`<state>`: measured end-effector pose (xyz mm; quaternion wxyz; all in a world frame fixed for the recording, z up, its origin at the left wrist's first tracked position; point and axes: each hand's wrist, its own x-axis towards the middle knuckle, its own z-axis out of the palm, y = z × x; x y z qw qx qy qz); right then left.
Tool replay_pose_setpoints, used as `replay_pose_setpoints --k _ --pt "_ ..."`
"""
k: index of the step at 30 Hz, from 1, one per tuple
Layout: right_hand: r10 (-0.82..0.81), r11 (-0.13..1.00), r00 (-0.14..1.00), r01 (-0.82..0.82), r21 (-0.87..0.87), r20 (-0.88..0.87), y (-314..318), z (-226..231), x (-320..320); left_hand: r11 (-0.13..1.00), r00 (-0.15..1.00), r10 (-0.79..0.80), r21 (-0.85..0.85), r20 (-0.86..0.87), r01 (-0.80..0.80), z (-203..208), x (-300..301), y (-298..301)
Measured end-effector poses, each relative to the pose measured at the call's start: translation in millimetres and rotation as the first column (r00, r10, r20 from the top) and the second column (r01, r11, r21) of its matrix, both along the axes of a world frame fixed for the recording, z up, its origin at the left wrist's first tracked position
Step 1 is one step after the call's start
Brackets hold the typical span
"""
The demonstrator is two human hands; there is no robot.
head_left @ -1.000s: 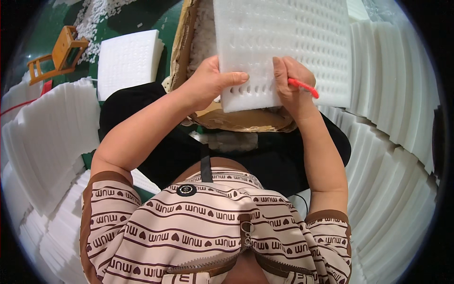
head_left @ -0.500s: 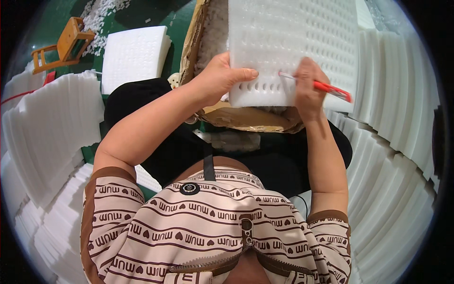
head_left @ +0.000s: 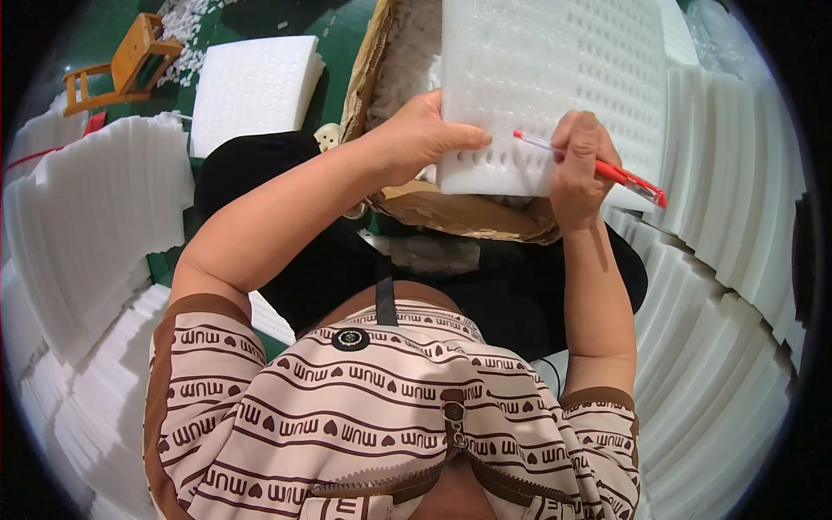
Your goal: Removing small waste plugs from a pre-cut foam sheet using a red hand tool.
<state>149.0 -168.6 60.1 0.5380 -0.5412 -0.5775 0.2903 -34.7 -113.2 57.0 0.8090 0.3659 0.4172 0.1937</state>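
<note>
My left hand (head_left: 431, 141) grips the left edge of a white foam sheet (head_left: 511, 78), thumb on top and the other fingers hidden beneath. Rows of small oval holes or dents cover the sheet. Closed around a red pen (head_left: 614, 172), my right hand (head_left: 586, 165) is over the sheet's near right corner. The pen's red tip points left, just above the near rows, and I cannot tell whether it touches the foam. Under the sheet stands an open cardboard box (head_left: 472, 215), with small white foam bits (head_left: 403, 65) inside.
Stacks of white foam sheets rise at the left (head_left: 95, 225) and right (head_left: 732, 165). A perforated foam block (head_left: 251, 91) lies on the green floor at the far left. Beyond it are a small wooden chair (head_left: 130, 65) on its side and scattered foam bits (head_left: 186, 26).
The sheet, box and both hands appear slightly farther right in the view. My right hand, blurred before, is now sharper, and the pen still lies in it.
</note>
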Motion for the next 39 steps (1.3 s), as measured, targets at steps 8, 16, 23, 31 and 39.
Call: replay_pose_setpoints --k 8,16,23,31,39 --pt "0.032 0.999 0.987 -0.033 0.003 0.156 8 -4 -10 0.998 0.997 -0.068 -0.004 0.021 0.068 -6 1 -2" --pt "0.029 0.999 0.994 -0.027 -0.019 0.107 3 3 -12 0.999 0.998 -0.042 0.0 0.055 0.042 -3 1 -6" --pt "0.07 0.998 0.786 -0.058 -0.039 0.615 9 -3 -27 0.998 0.995 -0.067 0.008 0.069 0.066 -14 0 -8" --pt "0.012 1.0 1.0 -0.012 -0.009 0.006 7 7 -20 0.996 0.99 -0.083 0.024 0.116 0.081 -4 -1 -7" --pt "0.121 0.992 0.986 -0.123 0.011 0.116 7 3 -23 0.985 0.985 -0.14 0.112 0.103 0.128 -2 -1 -8"
